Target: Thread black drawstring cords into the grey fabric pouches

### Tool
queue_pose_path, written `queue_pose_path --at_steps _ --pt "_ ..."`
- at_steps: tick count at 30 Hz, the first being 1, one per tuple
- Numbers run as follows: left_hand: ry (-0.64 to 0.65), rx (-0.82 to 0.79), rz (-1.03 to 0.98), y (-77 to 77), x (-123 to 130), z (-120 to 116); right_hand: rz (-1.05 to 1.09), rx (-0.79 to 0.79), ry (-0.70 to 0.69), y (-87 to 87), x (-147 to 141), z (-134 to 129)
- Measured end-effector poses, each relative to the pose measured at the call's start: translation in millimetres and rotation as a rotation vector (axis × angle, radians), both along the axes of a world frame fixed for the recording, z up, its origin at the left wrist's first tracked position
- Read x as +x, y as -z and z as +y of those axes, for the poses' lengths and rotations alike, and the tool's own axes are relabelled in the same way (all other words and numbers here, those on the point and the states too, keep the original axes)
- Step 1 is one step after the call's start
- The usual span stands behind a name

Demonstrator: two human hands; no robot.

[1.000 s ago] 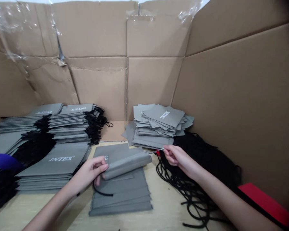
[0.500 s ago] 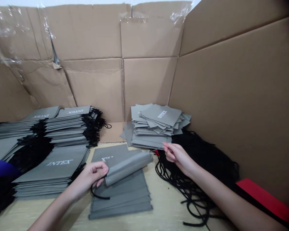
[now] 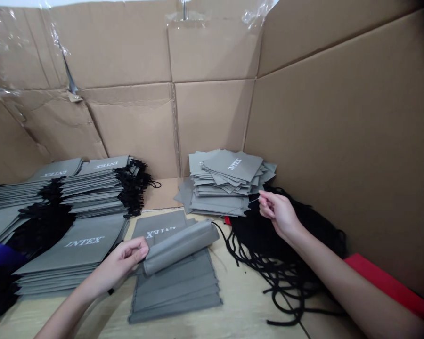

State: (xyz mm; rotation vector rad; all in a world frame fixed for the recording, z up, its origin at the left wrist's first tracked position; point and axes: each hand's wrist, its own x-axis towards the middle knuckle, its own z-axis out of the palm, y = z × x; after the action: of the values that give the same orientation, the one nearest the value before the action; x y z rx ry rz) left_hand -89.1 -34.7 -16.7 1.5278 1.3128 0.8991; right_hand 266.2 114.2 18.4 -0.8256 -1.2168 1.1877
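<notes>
My left hand (image 3: 129,256) is closed, pinching the left end of a grey fabric pouch (image 3: 182,247). The pouch is bunched into a long tube and tilts up to the right. Out to the right, my right hand (image 3: 279,214) pinches a thin metal wire (image 3: 254,199), which stretches back toward the pouch's right end. A black cord shows at that end. Beneath the pouch lie several flat grey pouches (image 3: 176,294), one with white INTEX lettering. A dark cord tip pokes out under my left wrist.
Stacked INTEX pouches with black cords (image 3: 81,240) fill the left side. Another loose stack of grey pouches (image 3: 229,181) sits at the back. A heap of black cords (image 3: 286,245) lies under my right forearm, beside a red item (image 3: 388,287). Cardboard walls (image 3: 212,113) surround the table.
My right hand has moved up and right, away from the pouch, drawing the wire out. Black cord now shows at the pouch's right end. The loose cord end near my left hand has shortened.
</notes>
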Motion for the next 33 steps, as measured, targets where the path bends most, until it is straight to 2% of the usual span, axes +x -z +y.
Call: queue_pose_path --at_steps 6,10,15,20,24,27,33 --pt "-0.051 -0.002 0.074 -0.9 -7.6 -0.3 0.033 -0.027 0.039 -2.4 4.7 3.0" --pt "-0.026 0.003 0.067 1.3 -10.3 -0.3 0.042 -0.005 0.094 -6.1 14.4 7.5" --pt "-0.003 -0.078 0.026 9.3 -17.4 1.0 0.066 0.041 0.167 -12.3 32.9 14.1" --pt "-0.039 -0.164 0.022 14.1 -19.5 0.6 0.041 0.007 0.132 -10.8 32.6 15.1" --pt "-0.033 -0.074 0.162 8.4 -18.7 -1.5 0.058 -0.006 0.133 -10.9 30.6 13.8" --pt "-0.076 0.033 0.172 0.5 -19.8 -3.1 0.091 0.023 0.228 -12.8 36.7 15.4" --pt "-0.108 0.013 0.169 -9.3 -25.9 -6.3 0.126 0.088 0.485 -16.6 53.9 21.3"
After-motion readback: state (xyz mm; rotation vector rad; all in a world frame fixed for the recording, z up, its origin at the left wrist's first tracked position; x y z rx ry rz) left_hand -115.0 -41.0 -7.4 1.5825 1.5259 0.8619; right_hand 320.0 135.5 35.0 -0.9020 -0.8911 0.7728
